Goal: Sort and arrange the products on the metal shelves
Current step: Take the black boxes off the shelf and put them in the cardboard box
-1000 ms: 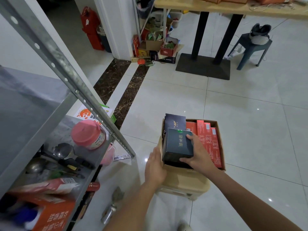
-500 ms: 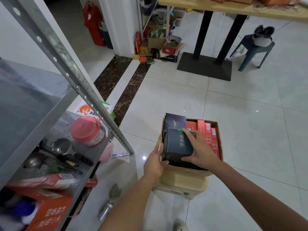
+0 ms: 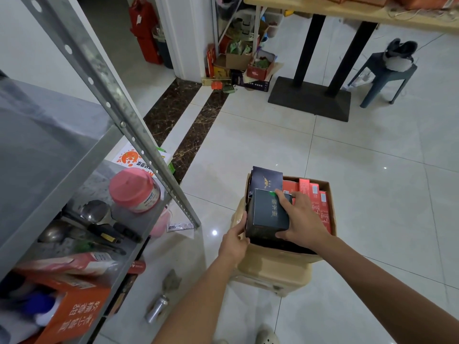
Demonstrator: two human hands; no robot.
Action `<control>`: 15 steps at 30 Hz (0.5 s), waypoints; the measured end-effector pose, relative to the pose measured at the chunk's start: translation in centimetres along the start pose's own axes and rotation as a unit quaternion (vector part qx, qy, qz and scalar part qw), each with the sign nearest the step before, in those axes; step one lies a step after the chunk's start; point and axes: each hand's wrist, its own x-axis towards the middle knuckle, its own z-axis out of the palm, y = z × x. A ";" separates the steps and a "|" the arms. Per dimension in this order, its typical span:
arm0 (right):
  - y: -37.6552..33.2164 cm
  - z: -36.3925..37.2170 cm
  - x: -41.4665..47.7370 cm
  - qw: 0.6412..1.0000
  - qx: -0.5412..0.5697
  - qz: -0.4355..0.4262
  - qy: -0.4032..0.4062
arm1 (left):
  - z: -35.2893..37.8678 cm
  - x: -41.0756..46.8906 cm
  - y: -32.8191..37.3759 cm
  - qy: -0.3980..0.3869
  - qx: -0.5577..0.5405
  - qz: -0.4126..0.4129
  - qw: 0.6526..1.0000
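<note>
A dark green box (image 3: 265, 214) with gold lettering sits at the near left of an open cardboard carton (image 3: 273, 261) on the floor. My right hand (image 3: 301, 219) grips the box from its right side, fingers over the top. My left hand (image 3: 234, 240) holds the box's left edge, with its palm against the carton's left side. Behind the box stands a dark navy box (image 3: 265, 180). Several red boxes (image 3: 315, 199) fill the carton's right half. The metal shelves (image 3: 49, 150) stand at the left.
The lower shelf holds a pink-lidded jar (image 3: 135, 191), spoons, tools and orange cartons (image 3: 72, 311). A can (image 3: 157, 307) lies on the tiles near the shelf foot. Farther off are a table with a black base (image 3: 310, 98), a grey stool (image 3: 383, 75) and piled boxes (image 3: 238, 63).
My left hand has shifted from the carton's side up to the dark green box's left edge. My right hand has stayed on the box. The view has tilted slightly.
</note>
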 end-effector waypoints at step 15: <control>-2.4 4.0 0.6 0.990 -0.142 0.023 0.005 | 1.0 0.1 0.2 0.059 -0.045 -0.034 0.997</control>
